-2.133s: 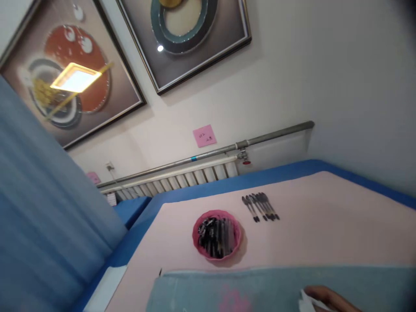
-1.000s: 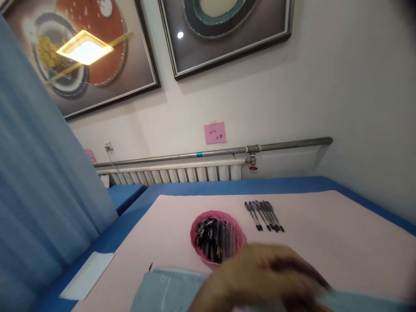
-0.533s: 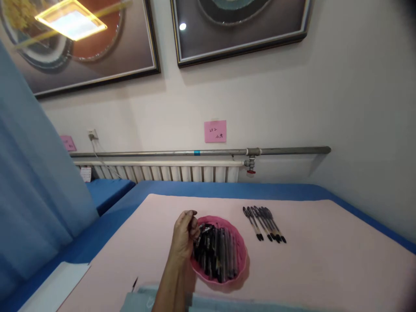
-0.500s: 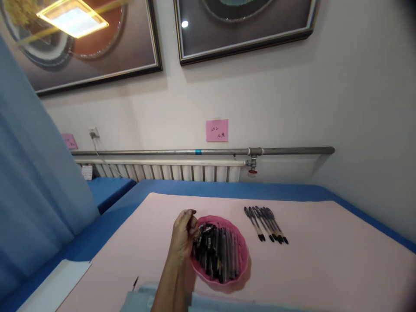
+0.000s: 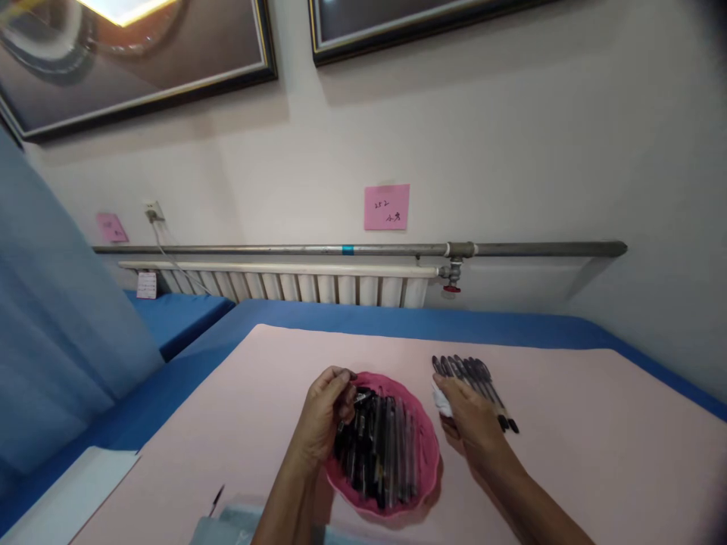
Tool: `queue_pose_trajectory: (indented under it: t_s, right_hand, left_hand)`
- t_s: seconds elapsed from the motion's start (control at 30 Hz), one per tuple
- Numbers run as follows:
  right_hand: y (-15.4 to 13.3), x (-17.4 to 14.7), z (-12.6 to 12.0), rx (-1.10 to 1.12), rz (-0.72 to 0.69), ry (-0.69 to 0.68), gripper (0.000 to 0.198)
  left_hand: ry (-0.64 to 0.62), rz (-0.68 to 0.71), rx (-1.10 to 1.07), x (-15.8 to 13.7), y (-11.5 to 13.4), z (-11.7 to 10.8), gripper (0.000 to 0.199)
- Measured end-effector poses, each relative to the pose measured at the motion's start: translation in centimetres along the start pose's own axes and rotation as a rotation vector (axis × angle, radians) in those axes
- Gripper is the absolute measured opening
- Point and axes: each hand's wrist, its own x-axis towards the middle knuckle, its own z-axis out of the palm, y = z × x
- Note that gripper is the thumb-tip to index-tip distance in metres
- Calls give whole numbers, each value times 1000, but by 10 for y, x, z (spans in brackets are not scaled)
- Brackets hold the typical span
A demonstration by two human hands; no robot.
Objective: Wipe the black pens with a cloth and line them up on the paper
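Note:
A pink scalloped basket (image 5: 430, 484) full of black pen caps and clear pen barrels (image 5: 391, 454) stands in front of me. Over its left rim is my left hand (image 5: 325, 412), fingers curled in a pinch; something small and dark shows at the fingertips, too small to name. To the right of the basket, my right hand (image 5: 477, 424) is closed on a crumpled white tissue (image 5: 441, 401). Behind and partly hidden by this hand lies a row of several assembled black-capped pens (image 5: 482, 375) on the pink sheet.
A pink sheet (image 5: 568, 424) covers the blue bed (image 5: 363, 318). A single pen part (image 5: 216, 499) lies near blue-grey fabric (image 5: 230, 526) at the front. White paper (image 5: 73, 484) is at the left edge, beside a blue curtain (image 5: 62, 325). A radiator (image 5: 318, 288) runs behind.
My right hand has come into view from the right with the white tissue, beside the row of pens. My left hand stays at the basket's left rim. The view has tilted down slightly.

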Motion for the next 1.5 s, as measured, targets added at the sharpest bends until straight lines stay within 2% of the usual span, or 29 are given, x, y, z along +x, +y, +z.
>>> queue_pose_trajectory:
  t_s: [0.13,0.2,0.33,0.53,0.67,0.93,1.13,1.23,1.3,1.4,1.5]
  right_hand:
    - [10,10,-15,-327,-44,-18,34]
    - [9,10,-13,-470,-120,-82,31]
    - [11,4,-1,-583,-191,-117,23]
    - [17,1,0,-639,-181,-126,22]
    - [18,2,-1,-637,-193,-125,23]
    - [14,-2,0,-652,-227,-122,24]
    - [13,-3,1,-642,-256,-103,24]
    - [14,-2,0,-635,-267,-93,21]
    - [15,-1,-1,-620,-280,-83,17]
    - [15,-1,-1,-588,-304,-80,14]
    - [14,-2,0,-584,-305,-105,14]
  left_hand:
    - [41,-1,443,1,-9,6,16]
    - [42,33,745,0,-14,10,9]
    - [57,50,1238,-4,-23,19,4]
    - [44,-81,1508,-7,-24,25,11]
    - [53,-165,1533,-8,-21,25,14]
    - [54,-213,1458,-9,-20,21,15]
    - [44,-222,1397,-7,-19,20,10]
    - [83,-199,1383,-7,-15,18,10]
    - [139,-150,1325,-7,-12,15,12]
    - [221,-120,1127,-7,-11,8,10]
    - [198,-161,1035,-7,-13,7,4]
